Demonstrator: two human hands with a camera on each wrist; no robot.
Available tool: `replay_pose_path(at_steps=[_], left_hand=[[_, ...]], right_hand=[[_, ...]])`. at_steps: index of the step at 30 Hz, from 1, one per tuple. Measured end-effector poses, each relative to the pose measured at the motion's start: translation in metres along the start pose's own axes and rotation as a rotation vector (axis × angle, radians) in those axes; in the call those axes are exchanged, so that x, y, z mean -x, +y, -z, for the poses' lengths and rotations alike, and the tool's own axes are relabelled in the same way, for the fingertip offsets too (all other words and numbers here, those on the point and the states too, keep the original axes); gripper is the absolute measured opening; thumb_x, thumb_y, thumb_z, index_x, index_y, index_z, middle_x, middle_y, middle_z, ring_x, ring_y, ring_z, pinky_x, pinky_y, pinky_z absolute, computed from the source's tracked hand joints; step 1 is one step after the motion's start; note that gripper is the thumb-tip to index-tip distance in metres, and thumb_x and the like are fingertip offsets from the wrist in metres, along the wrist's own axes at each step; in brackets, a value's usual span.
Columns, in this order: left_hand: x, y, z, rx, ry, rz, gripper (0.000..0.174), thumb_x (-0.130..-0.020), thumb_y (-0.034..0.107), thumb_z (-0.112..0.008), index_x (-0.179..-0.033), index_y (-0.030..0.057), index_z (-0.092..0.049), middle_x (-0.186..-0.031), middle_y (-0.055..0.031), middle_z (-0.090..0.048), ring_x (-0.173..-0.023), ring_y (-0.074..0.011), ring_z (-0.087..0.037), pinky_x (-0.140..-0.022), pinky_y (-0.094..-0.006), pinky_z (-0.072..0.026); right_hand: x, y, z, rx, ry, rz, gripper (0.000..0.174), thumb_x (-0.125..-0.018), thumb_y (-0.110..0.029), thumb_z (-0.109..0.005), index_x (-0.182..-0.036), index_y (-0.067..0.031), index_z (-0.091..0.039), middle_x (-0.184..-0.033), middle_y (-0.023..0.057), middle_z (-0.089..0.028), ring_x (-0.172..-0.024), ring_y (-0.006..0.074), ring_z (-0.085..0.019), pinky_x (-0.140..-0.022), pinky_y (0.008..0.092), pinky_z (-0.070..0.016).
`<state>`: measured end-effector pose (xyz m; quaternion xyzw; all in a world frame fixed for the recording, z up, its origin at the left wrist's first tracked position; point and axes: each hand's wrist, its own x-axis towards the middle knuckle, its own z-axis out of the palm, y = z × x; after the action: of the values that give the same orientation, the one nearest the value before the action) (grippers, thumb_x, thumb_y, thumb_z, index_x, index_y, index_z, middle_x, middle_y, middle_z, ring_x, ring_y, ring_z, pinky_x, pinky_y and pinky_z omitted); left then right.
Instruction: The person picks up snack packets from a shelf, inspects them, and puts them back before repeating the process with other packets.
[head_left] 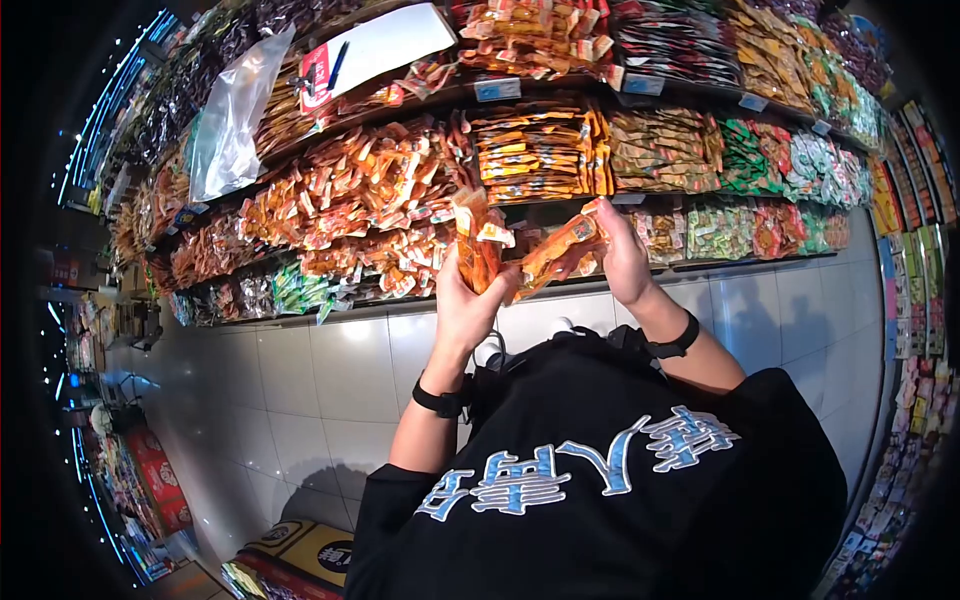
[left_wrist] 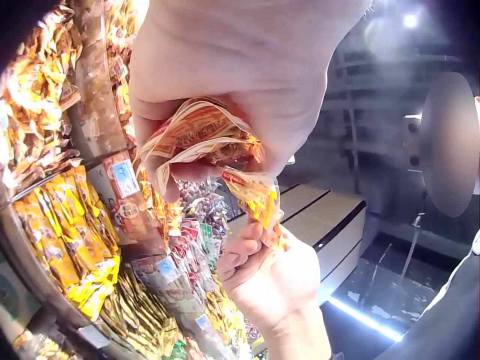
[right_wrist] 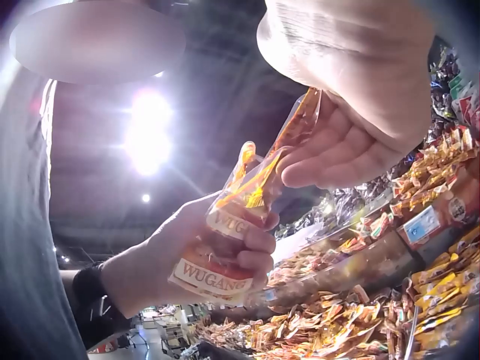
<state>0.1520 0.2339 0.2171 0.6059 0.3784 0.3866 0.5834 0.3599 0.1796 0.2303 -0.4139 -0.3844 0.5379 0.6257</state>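
My left hand (head_left: 463, 318) grips a bunch of orange-red snack packets (right_wrist: 214, 274), clear plastic with pale ends printed WUGANG. My right hand (head_left: 628, 265) holds the far end of one long orange packet (head_left: 562, 250), which slants between the two hands. This packet's lower end meets the left hand's thumb and fingers. In the left wrist view, the folded pale ends of the packets (left_wrist: 202, 131) stick out of the left fist, and the right hand (left_wrist: 274, 281) is beyond them with bent fingers. The right thumb is mostly hidden in the right wrist view.
Tiered shelves hold heaps of loose orange packets (head_left: 350, 195), with yellow-orange packets (head_left: 540, 150) stacked alongside. Price tags (head_left: 497, 90) line the shelf edges. A clear plastic bag (head_left: 235, 125), white paper (head_left: 395, 45) and a pen (head_left: 339, 64) lie on the upper tier. Tiled floor (head_left: 300, 375) lies below.
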Motion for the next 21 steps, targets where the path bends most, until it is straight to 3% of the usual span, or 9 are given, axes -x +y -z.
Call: replay_pose_path(at_steps=[5, 8, 10, 12, 15, 18, 20, 21], left_hand=[[-0.004, -0.012, -0.042, 0.141, 0.072, 0.036, 0.032, -0.083, 0.006, -0.069, -0.110, -0.0019, -0.055, -0.096, -0.0071, -0.064, -0.080, -0.0117, -0.063, -0.072, -0.0264, -0.0521], [0.000, -0.010, -0.052, 0.145, 0.070, 0.123, 0.033, -0.083, 0.007, -0.070, -0.111, -0.0023, -0.055, -0.098, -0.0078, -0.065, -0.083, -0.0121, -0.063, -0.075, -0.0272, -0.0524], [0.003, -0.010, -0.057, 0.143, 0.089, 0.095, 0.032, -0.082, 0.004, -0.069, -0.110, -0.0030, -0.055, -0.095, -0.0070, -0.064, -0.081, -0.0117, -0.062, -0.073, -0.0266, -0.0520], [0.005, -0.004, -0.061, 0.175, 0.085, 0.074, 0.028, -0.081, 0.001, -0.068, -0.107, -0.0031, -0.057, -0.086, -0.0042, -0.063, -0.072, -0.0103, -0.061, -0.065, -0.0241, -0.0509], [0.003, -0.004, -0.061, 0.265, 0.161, 0.130, 0.027, -0.081, 0.002, -0.068, -0.106, -0.0022, -0.058, -0.086, -0.0069, -0.065, -0.071, -0.0119, -0.063, -0.063, -0.0236, -0.0518], [0.003, -0.002, -0.053, 0.346, 0.198, 0.252, 0.027, -0.083, 0.006, -0.066, -0.107, -0.0017, -0.057, -0.089, -0.0100, -0.067, -0.073, -0.0154, -0.065, -0.064, -0.0268, -0.0540], [0.003, 0.008, -0.051, 0.537, 0.173, 0.266, 0.027, -0.084, 0.006, -0.065, -0.108, -0.0019, -0.055, -0.092, -0.0114, -0.068, -0.074, -0.0177, -0.066, -0.064, -0.0298, -0.0549], [0.004, 0.014, -0.051, 0.603, 0.117, 0.255, 0.027, -0.086, 0.009, -0.061, -0.110, -0.0026, -0.055, -0.094, -0.0132, -0.068, -0.079, -0.0206, -0.068, -0.067, -0.0316, -0.0561]], right_hand=[[0.011, -0.024, 0.032, 0.046, -0.109, -0.085, 0.053, -0.102, -0.042, -0.023, -0.106, -0.0001, -0.054, -0.086, 0.0189, -0.068, -0.068, 0.0251, -0.067, -0.067, 0.0339, -0.0552], [0.015, -0.024, 0.049, 0.147, -0.091, -0.117, 0.051, -0.103, -0.038, -0.026, -0.112, 0.0023, -0.057, -0.088, 0.0172, -0.068, -0.071, 0.0218, -0.068, -0.068, 0.0310, -0.0539], [0.015, -0.030, 0.054, 0.126, -0.084, -0.061, 0.037, -0.103, -0.023, -0.041, -0.124, 0.0028, -0.055, -0.096, 0.0107, -0.066, -0.071, 0.0141, -0.066, -0.067, 0.0257, -0.0542], [0.015, -0.036, 0.063, 0.206, -0.114, -0.094, 0.030, -0.100, -0.016, -0.046, -0.122, 0.0028, -0.056, -0.096, 0.0098, -0.065, -0.075, 0.0144, -0.067, -0.065, 0.0249, -0.0547], [0.016, -0.039, 0.063, 0.170, -0.100, -0.002, 0.025, -0.098, -0.009, -0.050, -0.119, 0.0035, -0.056, -0.101, 0.0106, -0.064, -0.081, 0.0150, -0.067, -0.064, 0.0253, -0.0557], [0.015, -0.039, 0.061, 0.083, -0.195, 0.250, 0.022, -0.088, 0.006, -0.059, -0.109, -0.0006, -0.060, -0.113, 0.0147, -0.062, -0.096, 0.0179, -0.065, -0.077, 0.0273, -0.0560], [0.009, -0.038, 0.065, 0.452, -0.257, 0.550, 0.024, -0.081, 0.009, -0.065, -0.101, -0.0035, -0.063, -0.115, 0.0154, -0.062, -0.103, 0.0212, -0.064, -0.083, 0.0305, -0.0543], [0.014, -0.046, 0.061, 0.509, -0.274, 0.552, 0.025, -0.077, 0.010, -0.069, -0.097, -0.0044, -0.064, -0.116, 0.0153, -0.063, -0.107, 0.0242, -0.063, -0.085, 0.0327, -0.0532]])
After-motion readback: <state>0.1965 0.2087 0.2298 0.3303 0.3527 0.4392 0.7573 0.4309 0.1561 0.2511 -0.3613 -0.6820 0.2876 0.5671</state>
